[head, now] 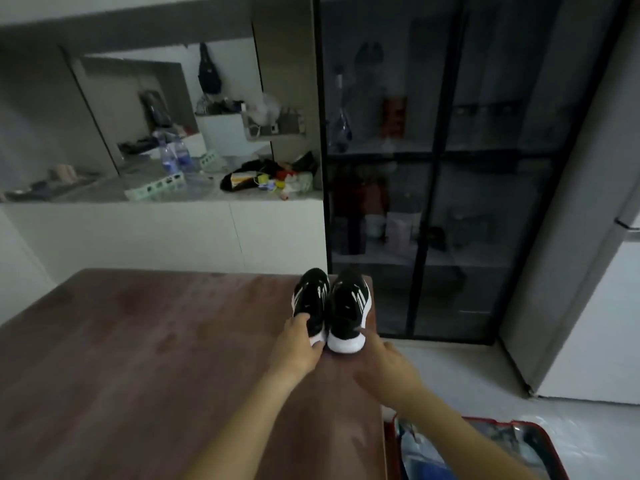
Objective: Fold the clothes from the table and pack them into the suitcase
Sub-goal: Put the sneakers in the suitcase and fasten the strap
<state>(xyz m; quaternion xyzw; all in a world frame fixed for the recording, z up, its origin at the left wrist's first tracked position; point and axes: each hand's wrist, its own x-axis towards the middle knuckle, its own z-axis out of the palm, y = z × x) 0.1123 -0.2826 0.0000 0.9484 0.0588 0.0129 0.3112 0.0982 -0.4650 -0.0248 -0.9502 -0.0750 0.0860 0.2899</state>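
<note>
A pair of black sneakers with white stripes and white soles stands at the far right corner of the brown wooden table (138, 358), heels toward me. My left hand (299, 344) grips the heel of the left sneaker (311, 296), thumb on its collar and fingers under the sole. My right hand (384, 362) reaches to the heel of the right sneaker (348, 306), a finger touching its side; its grip is blurred. The red suitcase (550, 441) lies open on the floor at the lower right, with bagged items inside.
A dark glass-door cabinet (433, 168) stands behind the table's right end. A cluttered counter (207, 188) with water bottles and a green tray runs along the back wall. White appliance doors (606, 306) stand at the right, with pale floor between them and the table.
</note>
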